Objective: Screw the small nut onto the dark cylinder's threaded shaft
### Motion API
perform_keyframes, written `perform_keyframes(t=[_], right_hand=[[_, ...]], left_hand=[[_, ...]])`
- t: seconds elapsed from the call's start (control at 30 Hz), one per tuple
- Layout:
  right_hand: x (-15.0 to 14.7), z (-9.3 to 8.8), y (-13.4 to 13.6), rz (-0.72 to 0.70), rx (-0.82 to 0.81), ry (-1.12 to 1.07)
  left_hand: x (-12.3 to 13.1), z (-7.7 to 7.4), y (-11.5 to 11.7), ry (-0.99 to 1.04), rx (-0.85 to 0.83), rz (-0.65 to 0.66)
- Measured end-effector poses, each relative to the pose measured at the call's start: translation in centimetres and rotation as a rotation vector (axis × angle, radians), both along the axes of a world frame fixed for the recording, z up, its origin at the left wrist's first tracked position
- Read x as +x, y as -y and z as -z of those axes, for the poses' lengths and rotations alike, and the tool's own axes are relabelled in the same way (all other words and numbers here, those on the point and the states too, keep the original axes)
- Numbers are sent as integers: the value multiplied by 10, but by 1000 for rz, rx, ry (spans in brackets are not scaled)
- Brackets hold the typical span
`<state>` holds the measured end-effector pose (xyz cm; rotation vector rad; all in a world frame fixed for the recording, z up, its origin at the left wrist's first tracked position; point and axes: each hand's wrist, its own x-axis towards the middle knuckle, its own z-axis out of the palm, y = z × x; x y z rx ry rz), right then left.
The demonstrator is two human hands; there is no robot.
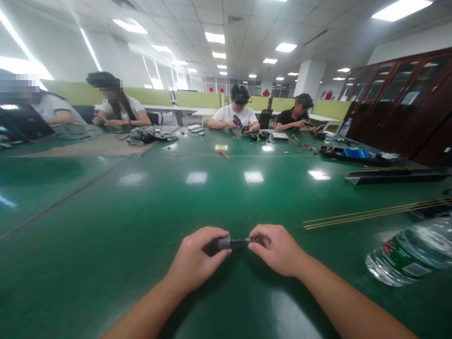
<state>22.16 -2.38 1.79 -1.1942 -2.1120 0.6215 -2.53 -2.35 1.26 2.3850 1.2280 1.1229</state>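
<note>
Above the near part of the green tabletop (151,202), my left hand (196,256) pinches a small grey cylinder with a shaft (223,242), which looks like a small motor. Its thin dark shaft (240,240) points right, lying almost level. At the far end of that shaft, the thumb and forefinger of my right hand (278,249) are closed on the tip. Some small part may sit there, but my fingertips partly cover it. Both hands are close together, just above or resting on the table; I cannot tell which.
A large water bottle (406,259) lies on its side at the right. Beyond it are thin brass-coloured rods (353,215) and a black channel (395,176). An orange screwdriver (222,153) lies farther off. Several people work along the far side among tools and electronics.
</note>
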Motion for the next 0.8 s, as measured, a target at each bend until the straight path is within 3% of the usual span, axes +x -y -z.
perform_keyframes(t=[0.8], right_hand=[[0,-1,-1,9,-1,0]], left_hand=[[-3,0,-1,-4,-36,-14]])
